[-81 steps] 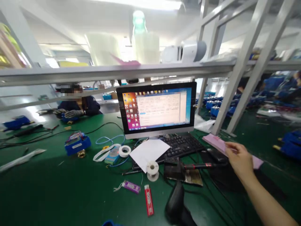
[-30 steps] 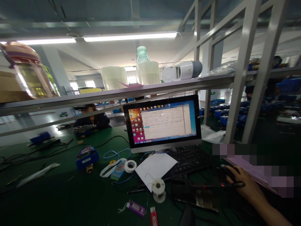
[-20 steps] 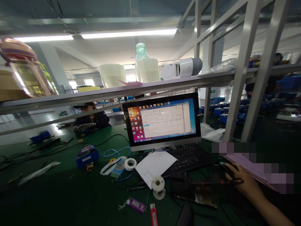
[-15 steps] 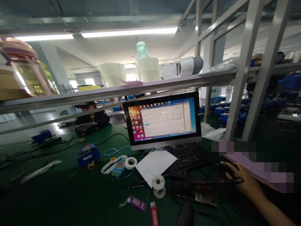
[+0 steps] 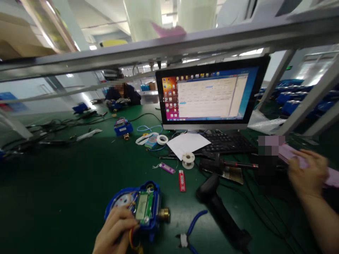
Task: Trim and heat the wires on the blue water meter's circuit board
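My left hand is closed on the near edge of a blue meter, with its fingers bent together over the housing. The meter lies open, showing a green circuit board with a small display and a brass threaded fitting on its right side. Red, yellow and dark wires hang beside my fingertips. Far to the right, my right hand has its fingers curled over pink sheets; part of the sheets is hidden or pixelated. Blue-handled cutters and a black handheld scanner lie between my hands.
A monitor stands behind a keyboard and white paper. A solder spool, red lighter-sized pack and purple one lie nearby. A shelf crosses overhead. A person sits opposite.
The view has tilted down, bringing my left hand, the meter and the cutters into sight. My right hand has moved from a dark object onto the pink sheets.
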A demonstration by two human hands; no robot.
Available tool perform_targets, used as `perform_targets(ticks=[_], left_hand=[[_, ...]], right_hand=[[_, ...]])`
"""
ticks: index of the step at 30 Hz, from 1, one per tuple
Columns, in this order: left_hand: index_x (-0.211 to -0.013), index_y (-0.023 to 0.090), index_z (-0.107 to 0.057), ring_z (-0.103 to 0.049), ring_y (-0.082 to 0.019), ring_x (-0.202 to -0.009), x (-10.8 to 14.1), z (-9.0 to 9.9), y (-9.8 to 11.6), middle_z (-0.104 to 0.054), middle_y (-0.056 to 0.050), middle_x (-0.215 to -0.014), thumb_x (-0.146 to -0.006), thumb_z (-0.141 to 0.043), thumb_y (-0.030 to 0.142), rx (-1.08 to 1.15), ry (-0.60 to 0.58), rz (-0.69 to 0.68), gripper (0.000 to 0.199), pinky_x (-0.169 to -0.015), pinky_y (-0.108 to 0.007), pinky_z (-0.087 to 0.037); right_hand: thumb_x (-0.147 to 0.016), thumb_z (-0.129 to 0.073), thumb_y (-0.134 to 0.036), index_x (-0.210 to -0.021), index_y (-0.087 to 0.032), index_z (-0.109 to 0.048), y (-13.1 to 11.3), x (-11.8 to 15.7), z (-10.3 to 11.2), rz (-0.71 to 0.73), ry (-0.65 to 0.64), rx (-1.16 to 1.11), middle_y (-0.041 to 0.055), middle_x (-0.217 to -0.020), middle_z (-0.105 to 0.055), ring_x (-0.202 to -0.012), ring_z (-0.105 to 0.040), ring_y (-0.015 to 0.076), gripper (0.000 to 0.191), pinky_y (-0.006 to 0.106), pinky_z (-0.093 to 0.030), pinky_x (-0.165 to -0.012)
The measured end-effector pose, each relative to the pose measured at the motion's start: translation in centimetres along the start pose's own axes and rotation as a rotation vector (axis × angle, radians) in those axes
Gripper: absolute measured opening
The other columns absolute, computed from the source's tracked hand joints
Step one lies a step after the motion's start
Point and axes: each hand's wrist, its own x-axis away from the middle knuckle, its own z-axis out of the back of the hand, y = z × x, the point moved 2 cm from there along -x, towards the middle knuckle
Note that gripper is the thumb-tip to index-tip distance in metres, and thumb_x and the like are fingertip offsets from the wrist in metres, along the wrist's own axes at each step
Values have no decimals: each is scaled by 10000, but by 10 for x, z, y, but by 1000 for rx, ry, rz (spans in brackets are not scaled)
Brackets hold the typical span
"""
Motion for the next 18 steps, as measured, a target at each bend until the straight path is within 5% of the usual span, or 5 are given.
perform_targets(ticks=[3, 7, 12, 15, 18], left_hand=[[-840, 181, -602, -566, -122, -776, -1, 1, -1, -570, -20, -777, -794, -561, 18, -27, -51, -59, 174, -734, -250, -496], [-819, 171, -602, -549, -120, -757, -4, -1, -3, -571, -17, -765, -789, -589, 29, -44, -22, -20, 146, -679, -259, -481], [-797, 162, -599, -538, -115, -746, -7, -5, -2, -577, -13, -767, -782, -612, 35, -32, -17, 12, 129, -670, -265, -463], [-800, 160, -597, -530, -110, -752, -5, -4, -1, -571, -11, -770, -779, -619, 29, -24, -16, 15, 134, -674, -260, -454], [-807, 163, -591, -527, -108, -754, 1, -2, -1, -566, -7, -771, -780, -607, 11, -16, -19, 21, 155, -700, -266, -460]], right_hand=[[-927, -382, -416, -991, -96, -617, -76, 13, 48, 135, 106, -220, 165, -996, -605, -986, -565, 317, 403, 409, -444, -897], [-895, -280, -527, -868, -183, -591, -162, 79, 60, 539, -449, -80, 109, -857, -634, -681, -589, 288, 464, 437, -472, -620], [-689, -568, -468, -1106, -83, -551, -170, 142, 17, 551, -753, 134, 158, -787, -634, -626, -607, 316, 567, 383, -464, -506], [-653, -533, -368, -1205, -58, -489, -165, 135, -1, 456, -826, 35, 158, -875, -643, -677, -626, 309, 635, 356, -467, -498], [-602, -446, -295, -1168, -84, -512, -176, 116, 13, 523, -800, -299, 131, -955, -634, -724, -625, 260, 608, 342, -491, -586]])
